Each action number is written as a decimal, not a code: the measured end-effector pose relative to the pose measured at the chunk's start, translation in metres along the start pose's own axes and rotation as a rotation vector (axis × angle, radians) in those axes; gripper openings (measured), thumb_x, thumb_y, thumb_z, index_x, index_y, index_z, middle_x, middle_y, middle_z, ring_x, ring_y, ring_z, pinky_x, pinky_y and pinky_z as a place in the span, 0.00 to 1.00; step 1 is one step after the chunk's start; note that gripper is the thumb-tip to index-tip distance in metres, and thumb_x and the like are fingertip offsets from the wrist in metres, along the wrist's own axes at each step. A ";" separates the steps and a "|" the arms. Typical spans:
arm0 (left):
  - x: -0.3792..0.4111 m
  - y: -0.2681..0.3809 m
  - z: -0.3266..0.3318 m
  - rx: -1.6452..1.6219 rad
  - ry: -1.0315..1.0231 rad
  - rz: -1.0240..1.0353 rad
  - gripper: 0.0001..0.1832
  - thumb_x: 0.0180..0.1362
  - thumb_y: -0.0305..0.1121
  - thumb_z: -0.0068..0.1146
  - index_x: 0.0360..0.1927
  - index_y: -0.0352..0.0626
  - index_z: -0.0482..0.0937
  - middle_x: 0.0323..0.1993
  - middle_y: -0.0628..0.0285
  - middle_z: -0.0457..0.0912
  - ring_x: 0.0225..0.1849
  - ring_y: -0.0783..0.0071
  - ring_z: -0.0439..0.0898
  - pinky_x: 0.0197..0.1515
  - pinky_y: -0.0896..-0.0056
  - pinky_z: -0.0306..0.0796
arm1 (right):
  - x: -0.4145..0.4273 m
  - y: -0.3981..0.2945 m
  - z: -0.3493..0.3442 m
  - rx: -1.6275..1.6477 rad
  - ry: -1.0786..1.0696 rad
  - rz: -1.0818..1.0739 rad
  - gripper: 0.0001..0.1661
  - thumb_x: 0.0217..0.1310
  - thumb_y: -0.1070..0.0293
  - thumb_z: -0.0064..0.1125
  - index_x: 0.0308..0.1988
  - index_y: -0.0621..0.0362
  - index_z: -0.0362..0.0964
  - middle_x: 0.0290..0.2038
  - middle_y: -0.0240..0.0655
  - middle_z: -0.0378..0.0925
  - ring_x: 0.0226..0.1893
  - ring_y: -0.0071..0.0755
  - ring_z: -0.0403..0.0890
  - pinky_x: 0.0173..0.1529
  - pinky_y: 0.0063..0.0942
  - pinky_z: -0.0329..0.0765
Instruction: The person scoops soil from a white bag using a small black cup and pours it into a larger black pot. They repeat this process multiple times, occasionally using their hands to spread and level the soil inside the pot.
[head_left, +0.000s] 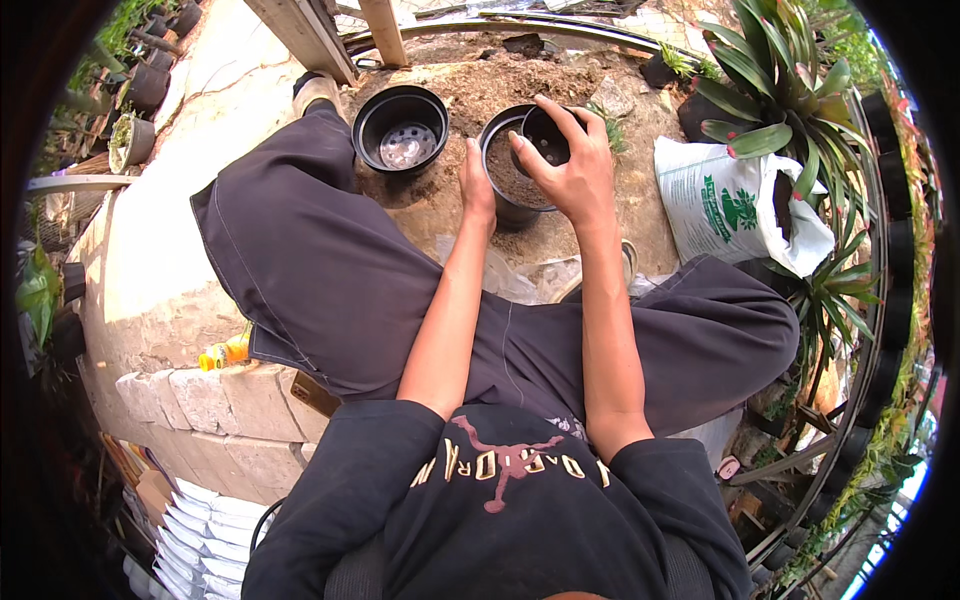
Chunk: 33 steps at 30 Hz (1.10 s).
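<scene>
A larger black plastic plant pot (517, 217) stands on the ground between my legs, with brown soil (514, 176) inside. My left hand (478, 187) holds it at the left side of its rim. My right hand (574, 161) grips a smaller black pot (540, 127), thumb and fingers spread across its mouth. This small pot sits within the larger one, towards its far right side, and holes show in its base. Whether its underside rests on the soil is hidden. To the left stands another black pot (366, 131) with drainage holes visible in its bottom.
A white printed sack (697, 202) of dark substrate leans open at the right, beside a bromeliad (780, 97). Loose soil (480, 86) covers the ground ahead. Wooden posts (300, 37) rise at the far left. A yellow bottle (221, 354) lies near stone blocks (199, 397).
</scene>
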<state>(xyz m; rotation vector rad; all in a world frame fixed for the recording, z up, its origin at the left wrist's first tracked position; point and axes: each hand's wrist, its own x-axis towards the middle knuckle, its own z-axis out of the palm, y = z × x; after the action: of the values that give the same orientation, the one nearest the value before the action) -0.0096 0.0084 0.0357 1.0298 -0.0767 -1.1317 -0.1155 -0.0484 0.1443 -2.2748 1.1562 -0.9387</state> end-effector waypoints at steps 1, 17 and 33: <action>-0.001 0.002 0.002 -0.005 0.001 0.000 0.36 0.81 0.60 0.31 0.70 0.40 0.74 0.66 0.59 0.78 0.68 0.69 0.74 0.72 0.63 0.65 | 0.003 -0.004 -0.001 0.018 0.019 -0.015 0.36 0.54 0.47 0.78 0.60 0.48 0.82 0.55 0.56 0.76 0.57 0.60 0.79 0.62 0.49 0.77; 0.009 -0.014 -0.003 0.034 0.010 -0.036 0.34 0.81 0.61 0.28 0.66 0.47 0.76 0.63 0.62 0.79 0.66 0.69 0.76 0.70 0.61 0.68 | -0.011 0.015 0.034 -0.041 -0.152 0.017 0.37 0.58 0.42 0.73 0.64 0.40 0.79 0.60 0.64 0.72 0.62 0.67 0.75 0.64 0.52 0.76; 0.015 -0.019 -0.010 0.045 0.089 -0.082 0.35 0.80 0.62 0.33 0.69 0.45 0.74 0.61 0.63 0.80 0.63 0.71 0.78 0.68 0.63 0.69 | -0.019 0.016 0.041 -0.155 -0.263 0.092 0.38 0.55 0.42 0.74 0.64 0.37 0.80 0.63 0.57 0.73 0.62 0.64 0.75 0.64 0.53 0.77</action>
<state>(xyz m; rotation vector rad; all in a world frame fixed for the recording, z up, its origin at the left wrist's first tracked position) -0.0111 0.0024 0.0103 1.1307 0.0107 -1.1613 -0.1024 -0.0389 0.0986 -2.3555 1.2389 -0.5121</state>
